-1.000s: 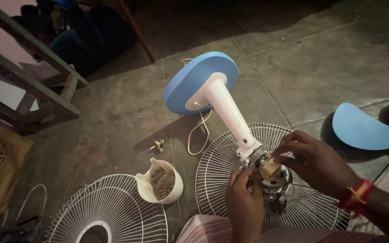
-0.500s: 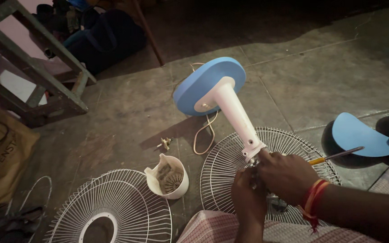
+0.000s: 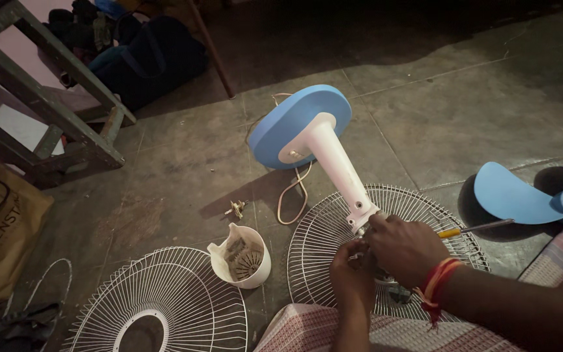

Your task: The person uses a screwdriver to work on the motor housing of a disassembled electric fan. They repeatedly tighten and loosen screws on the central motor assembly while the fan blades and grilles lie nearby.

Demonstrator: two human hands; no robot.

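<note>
A table fan lies tipped on the concrete floor, its blue base (image 3: 298, 124) up and its white stem (image 3: 337, 171) running down to the motor end. My right hand (image 3: 404, 248) covers that motor end, and my left hand (image 3: 352, 272) grips it from below; the motor itself is hidden under both hands. A white wire grille (image 3: 324, 242) lies flat under the hands. A screwdriver with a yellow handle (image 3: 474, 229) rests on the grille just right of my right hand.
A second wire grille (image 3: 158, 300) and a white motor cover (image 3: 242, 256) lie to the left, with a small metal part (image 3: 235, 208) near the cord. Blue fan blades (image 3: 529, 192) sit at the right. A wooden frame (image 3: 53, 104), bags and a brown paper bag (image 3: 1, 228) stand at left.
My right hand has closed down over the motor end, hiding it. The view has shifted, so the fan sits lower and more central.
</note>
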